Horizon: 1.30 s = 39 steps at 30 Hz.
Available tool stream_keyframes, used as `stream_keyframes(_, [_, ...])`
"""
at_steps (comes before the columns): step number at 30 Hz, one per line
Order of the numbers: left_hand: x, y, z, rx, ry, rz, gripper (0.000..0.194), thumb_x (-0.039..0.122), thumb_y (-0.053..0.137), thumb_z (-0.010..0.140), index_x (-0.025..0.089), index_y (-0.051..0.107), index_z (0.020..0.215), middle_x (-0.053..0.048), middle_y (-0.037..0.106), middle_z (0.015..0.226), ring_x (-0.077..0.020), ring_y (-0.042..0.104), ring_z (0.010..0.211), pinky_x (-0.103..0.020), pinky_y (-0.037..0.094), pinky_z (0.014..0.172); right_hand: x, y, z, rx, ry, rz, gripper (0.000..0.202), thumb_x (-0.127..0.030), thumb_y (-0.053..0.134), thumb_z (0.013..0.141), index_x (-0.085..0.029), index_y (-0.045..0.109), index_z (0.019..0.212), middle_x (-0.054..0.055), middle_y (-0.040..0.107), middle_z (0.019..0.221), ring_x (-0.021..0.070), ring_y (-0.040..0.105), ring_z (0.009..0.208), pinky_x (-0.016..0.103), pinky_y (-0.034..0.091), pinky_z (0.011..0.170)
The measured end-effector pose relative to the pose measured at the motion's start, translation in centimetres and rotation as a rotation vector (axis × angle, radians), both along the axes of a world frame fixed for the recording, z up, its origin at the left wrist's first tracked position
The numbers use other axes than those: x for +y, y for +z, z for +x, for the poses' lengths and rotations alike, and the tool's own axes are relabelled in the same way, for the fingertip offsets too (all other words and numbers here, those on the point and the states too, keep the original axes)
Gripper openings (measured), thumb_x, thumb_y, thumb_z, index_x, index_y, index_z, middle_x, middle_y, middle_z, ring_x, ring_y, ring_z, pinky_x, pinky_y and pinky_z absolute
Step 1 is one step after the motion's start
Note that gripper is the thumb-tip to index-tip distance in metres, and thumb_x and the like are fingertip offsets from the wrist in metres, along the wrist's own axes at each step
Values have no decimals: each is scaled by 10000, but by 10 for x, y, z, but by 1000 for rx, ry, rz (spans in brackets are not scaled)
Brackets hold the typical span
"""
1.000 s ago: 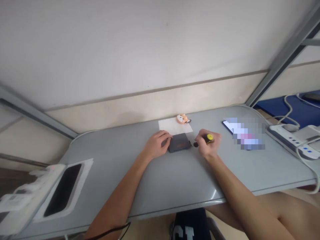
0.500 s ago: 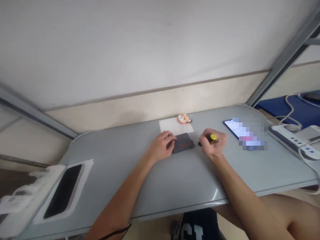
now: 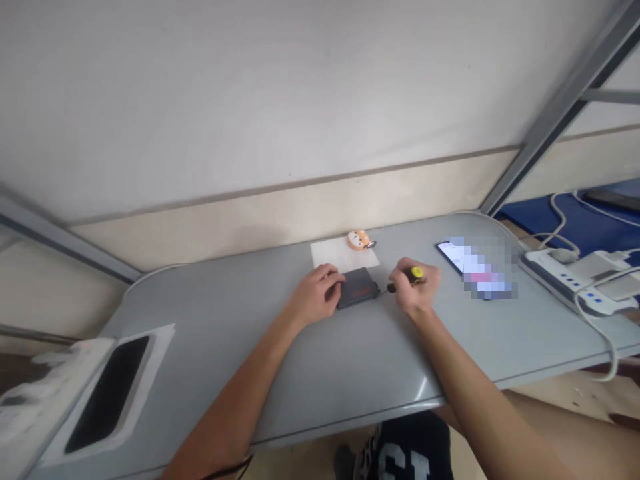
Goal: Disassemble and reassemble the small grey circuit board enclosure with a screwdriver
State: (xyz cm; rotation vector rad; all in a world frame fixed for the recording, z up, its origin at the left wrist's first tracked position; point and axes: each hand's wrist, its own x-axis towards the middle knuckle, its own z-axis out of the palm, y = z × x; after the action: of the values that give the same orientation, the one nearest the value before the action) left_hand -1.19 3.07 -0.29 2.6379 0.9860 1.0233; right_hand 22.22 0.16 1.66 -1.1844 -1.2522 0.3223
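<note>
A flat dark grey box (image 3: 358,288) with reddish marking lies on the grey desk. Around its left edge curl the fingers of my left hand (image 3: 317,293), holding it. My right hand (image 3: 416,287) is wrapped round a screwdriver (image 3: 415,274) with a black and yellow handle. The thin shaft points left, and its tip meets the box's right side, where a small dark part sticks out. Exactly what the tip touches is too small to make out.
Behind the box, a white sheet (image 3: 327,254) bears an orange-and-white animal-faced case (image 3: 359,240). A lit phone (image 3: 463,263) lies right, near a power strip (image 3: 575,280) with cables. At left, a dark phone (image 3: 111,390) rests on white paper beside another white strip (image 3: 55,393).
The whole scene has shifted slightly left as the camera turned right. Both hands keep their grip, and the screwdriver stays against the box's right side.
</note>
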Motion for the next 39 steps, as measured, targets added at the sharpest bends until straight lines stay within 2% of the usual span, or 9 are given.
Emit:
stream_keyframes(4, [0,1,1,7,-3,-3,203,112,529,957,208,667,1070,-71,662,1051,-173,655,899,-331,567,812,1,-1,1,78,-37,5,181,-224,527,661,-197,524,483,-37,420,436,107,402,439,256,274,451])
stream_keyframes(8, [-1,1,1,6,2,-12,206,112,528,960,208,669,1076,-70,662,1061,-168,659,898,-331,571,825,1,-1,0,27,-9,-24,180,-229,540,649,-193,513,475,-42,395,444,94,360,445,257,266,464])
stream_keyframes(13, [0,1,1,0,-1,-5,201,115,527,959,207,671,1066,-72,661,1050,-172,659,903,-332,573,818,0,-1,-2,103,4,-24,174,-221,528,667,-197,539,495,-38,430,442,109,418,440,256,292,456])
stream_keyframes(17, [1,2,2,6,-8,17,194,117,523,957,202,670,1051,-76,663,1043,-178,658,914,-335,575,824,-7,0,-16,60,99,-32,199,-221,536,705,-200,552,508,-35,466,450,108,415,439,261,305,461])
stream_keyframes(23, [0,3,2,28,-6,10,196,120,512,962,207,665,1048,-72,667,1049,-187,655,945,-339,571,830,-18,2,-39,-15,247,-58,282,-231,532,798,-203,568,520,0,599,523,128,515,491,273,393,518])
stream_keyframes(31, [-1,3,2,57,9,5,202,131,506,967,212,670,1054,-67,671,1055,-186,656,954,-339,569,850,-17,2,-38,75,239,-52,262,-208,535,787,-202,584,530,-16,594,503,118,506,476,254,389,507])
stream_keyframes(39, [-1,4,1,69,18,1,219,134,511,968,222,683,1071,-69,672,1065,-189,665,947,-343,573,825,-16,5,-34,112,270,-131,237,-234,523,748,-198,568,519,-13,579,487,123,513,469,251,390,493])
